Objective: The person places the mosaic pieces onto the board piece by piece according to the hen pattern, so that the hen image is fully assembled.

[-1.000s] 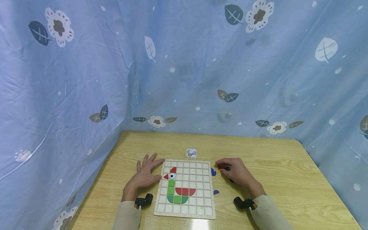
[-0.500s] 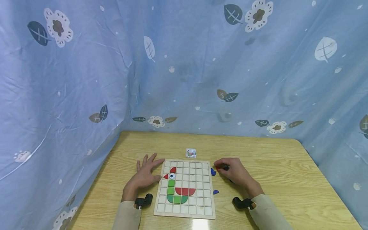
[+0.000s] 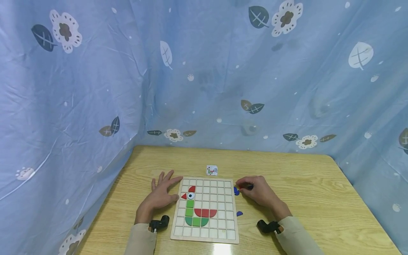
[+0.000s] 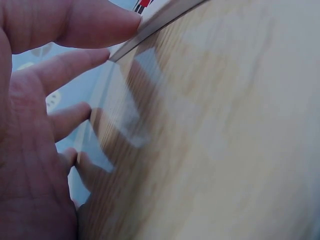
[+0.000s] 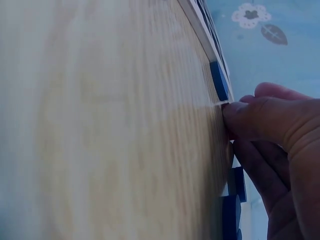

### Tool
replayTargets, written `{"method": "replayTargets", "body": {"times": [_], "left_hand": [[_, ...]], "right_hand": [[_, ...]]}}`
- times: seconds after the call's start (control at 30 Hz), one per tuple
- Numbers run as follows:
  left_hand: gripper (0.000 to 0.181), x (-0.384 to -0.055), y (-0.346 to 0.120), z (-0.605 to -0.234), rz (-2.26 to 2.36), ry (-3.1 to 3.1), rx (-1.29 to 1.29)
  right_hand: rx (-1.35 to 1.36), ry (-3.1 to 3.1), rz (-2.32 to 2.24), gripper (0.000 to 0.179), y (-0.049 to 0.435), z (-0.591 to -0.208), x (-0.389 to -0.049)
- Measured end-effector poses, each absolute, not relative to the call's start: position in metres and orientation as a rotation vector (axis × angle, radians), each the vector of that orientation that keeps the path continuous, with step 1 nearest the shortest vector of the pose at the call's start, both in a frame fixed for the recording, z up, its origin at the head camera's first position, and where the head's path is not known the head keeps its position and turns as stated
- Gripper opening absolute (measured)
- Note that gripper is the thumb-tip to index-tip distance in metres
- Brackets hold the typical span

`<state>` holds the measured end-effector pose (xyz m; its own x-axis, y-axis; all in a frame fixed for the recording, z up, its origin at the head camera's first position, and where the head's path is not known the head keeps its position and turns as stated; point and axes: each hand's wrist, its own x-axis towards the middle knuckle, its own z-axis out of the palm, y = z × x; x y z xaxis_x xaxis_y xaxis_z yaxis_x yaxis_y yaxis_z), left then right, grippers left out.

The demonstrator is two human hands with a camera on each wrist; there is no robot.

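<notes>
My left hand (image 3: 160, 195) lies at the left side of a wooden grid board (image 3: 222, 233), fingers spread. Its thumb and index fingertip are right at the board's edge, seen closely in the left wrist view. Set in the board, red, green and white pieces form a bird, with a round eye piece (image 3: 191, 196) and a red triangle (image 3: 183, 196) for a beak. Right of the board, my right hand (image 3: 259, 190) pinches a small red piece, mostly hidden by the fingers. Blue pieces (image 3: 236, 191) lie between that hand and the board; another blue piece (image 5: 219, 81) shows beyond the thumb in the right wrist view.
A small picture card (image 3: 211, 170) with a gridded bird design lies behind the board. A blue half-round piece (image 3: 239, 213) is by the board's right edge. More blue pieces (image 5: 231, 217) are under the right hand. A flowered blue curtain (image 3: 204, 85) surrounds the wooden table (image 3: 306, 184).
My right hand has slid a little left toward the board with the red piece, which is now more covered by the fingers. The left hand and the board have stayed put.
</notes>
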<state>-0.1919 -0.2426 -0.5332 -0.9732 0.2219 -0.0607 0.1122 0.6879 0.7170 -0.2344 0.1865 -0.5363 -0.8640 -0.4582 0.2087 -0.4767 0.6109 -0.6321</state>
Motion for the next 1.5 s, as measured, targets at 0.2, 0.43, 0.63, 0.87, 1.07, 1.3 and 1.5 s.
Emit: {"method": "replayTargets", "body": {"times": [0.2, 0.43, 0.63, 0.87, 1.07, 1.3, 1.5], "left_hand": [[0.077, -0.19, -0.242, -0.533, 1.164, 2.755, 0.27], [0.077, -0.19, -0.243, -0.534, 1.151, 2.753, 0.271], [0.078, -0.191, -0.244, -0.533, 1.14, 2.758, 0.282], [0.078, -0.191, -0.244, -0.532, 1.137, 2.751, 0.277], [0.078, -0.192, -0.243, -0.533, 1.131, 2.747, 0.278], [0.078, -0.193, -0.243, -0.534, 1.13, 2.742, 0.275], [0.078, -0.193, -0.243, -0.533, 1.129, 2.744, 0.271]], "right_hand": [[0.814, -2.75, 1.043, 0.026, 0.186, -0.537, -0.232], [0.737, -2.632, 1.084, 0.026, 0.184, -0.527, -0.208], [0.657, -2.526, 1.19, 0.026, 0.168, -0.52, -0.168], [0.735, -2.433, 1.344, 0.023, 0.135, -0.521, -0.132], [0.745, -2.505, 1.439, 0.024, 0.101, -0.527, -0.114], [0.845, -2.541, 1.617, 0.022, 0.067, -0.537, -0.103], [1.036, -2.482, 1.537, 0.021, 0.048, -0.54, -0.099]]}}
